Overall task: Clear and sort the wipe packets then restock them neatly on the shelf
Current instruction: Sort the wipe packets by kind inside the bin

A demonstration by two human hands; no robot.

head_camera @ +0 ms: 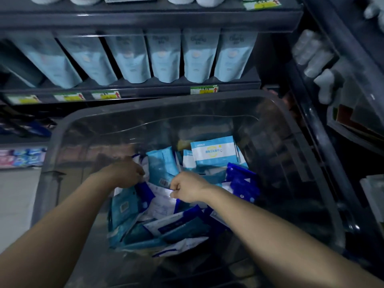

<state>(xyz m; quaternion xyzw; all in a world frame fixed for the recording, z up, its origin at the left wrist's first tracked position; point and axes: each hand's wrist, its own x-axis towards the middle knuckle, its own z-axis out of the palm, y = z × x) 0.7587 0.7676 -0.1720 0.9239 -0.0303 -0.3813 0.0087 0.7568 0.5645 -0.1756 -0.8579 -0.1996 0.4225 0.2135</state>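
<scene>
The person's bare forearms reach down into a clear bin (93, 142) that stands in front of a dark shelf (145, 92). The wipe packets (166, 227) lie loose in a heap on the bin's floor, none lined up.

The left grip (124, 173) is curled over the upper edge of a blue-and-white packet (143, 189) at the left of the heap; its fingertips are hidden behind the packet, but the fingers bend round it. The right grip (187, 189) is clenched, thumb and forefinger pinching the top of a white packet (162, 202) near the middle. The two grips are near each other, with a teal packet (160, 169) standing tilted between and just beyond them.

Further back in the bin a white and light-blue packet (214, 151) leans face-up against the rest. To the right of the right grip sits a dark blue packet (241, 181). Another teal packet (124, 206) lies under the left forearm, touching the pinched white one.

On the shelf above the bin, light-blue pouches (166, 57) stand upright in a row, side by side. Yellow and green price tags (203, 89) are fixed along the shelf's front edge. At the far right, pale bottles (311, 50) sit blurred on another rack. At the lower left, pink and blue packs (20, 157) fill a low shelf.
</scene>
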